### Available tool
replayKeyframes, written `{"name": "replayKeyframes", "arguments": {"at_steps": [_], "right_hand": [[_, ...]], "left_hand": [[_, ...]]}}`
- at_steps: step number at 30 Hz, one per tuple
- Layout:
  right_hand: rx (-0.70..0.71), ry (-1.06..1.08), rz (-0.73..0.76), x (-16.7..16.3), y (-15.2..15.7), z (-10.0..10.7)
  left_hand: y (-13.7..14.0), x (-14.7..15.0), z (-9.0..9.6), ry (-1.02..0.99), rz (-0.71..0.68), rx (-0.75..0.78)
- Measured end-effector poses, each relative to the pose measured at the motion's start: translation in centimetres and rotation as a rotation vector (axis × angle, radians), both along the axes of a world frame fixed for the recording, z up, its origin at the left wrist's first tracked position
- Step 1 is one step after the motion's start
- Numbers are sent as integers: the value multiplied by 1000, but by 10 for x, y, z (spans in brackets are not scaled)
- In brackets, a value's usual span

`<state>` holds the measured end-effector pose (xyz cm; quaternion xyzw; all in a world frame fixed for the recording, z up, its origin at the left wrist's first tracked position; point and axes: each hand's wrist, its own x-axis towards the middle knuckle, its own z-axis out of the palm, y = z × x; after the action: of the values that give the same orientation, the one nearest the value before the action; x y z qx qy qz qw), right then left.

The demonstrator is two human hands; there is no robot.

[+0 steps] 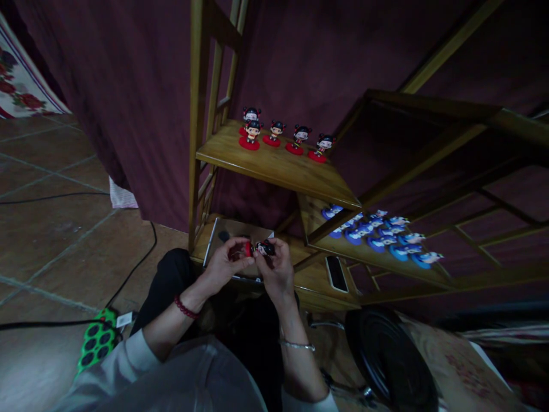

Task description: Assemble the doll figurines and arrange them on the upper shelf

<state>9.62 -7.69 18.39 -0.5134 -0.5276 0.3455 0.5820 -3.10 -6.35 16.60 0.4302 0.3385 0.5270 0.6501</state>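
Between my two hands is a small cartoon figurine (265, 248) with black hair and a red round base. My left hand (229, 260) is closed on the red base (248, 249). The figurine's head is pinched in the fingers of my right hand (277, 266). It lies sideways, above an open box (214, 240) on the lower shelf. Fingers partly cover the figurine's body. Similar figurines on red bases, such as one black-haired figurine (277, 131), stand on the upper shelf (274, 166).
Several blue-and-white figurines (380, 232) fill the middle shelf (412, 272) on the right. A dark phone (337, 273) lies on the lower shelf. On the floor at left are a green power strip (98, 337) and black cables. A round black stool (388, 355) stands at right.
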Motion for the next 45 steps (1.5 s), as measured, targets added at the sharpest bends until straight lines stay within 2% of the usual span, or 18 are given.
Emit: {"name": "replayKeyframes", "arguments": {"at_steps": [9, 19, 26, 30, 45], "right_hand": [[-78, 68, -75, -8, 3, -6], [-163, 196, -163, -10, 2, -7], [-183, 239, -160, -10, 3, -8], [-142, 159, -171, -9, 2, -10], [-41, 66, -54, -11, -1, 0]], "left_hand": [[1, -1, -6, 68, 35, 105], [1, -1, -8, 299, 148, 462], [-1, 0, -8, 381, 176, 548], [0, 1, -9, 321, 177, 496], [2, -4, -5, -14, -26, 39]]}}
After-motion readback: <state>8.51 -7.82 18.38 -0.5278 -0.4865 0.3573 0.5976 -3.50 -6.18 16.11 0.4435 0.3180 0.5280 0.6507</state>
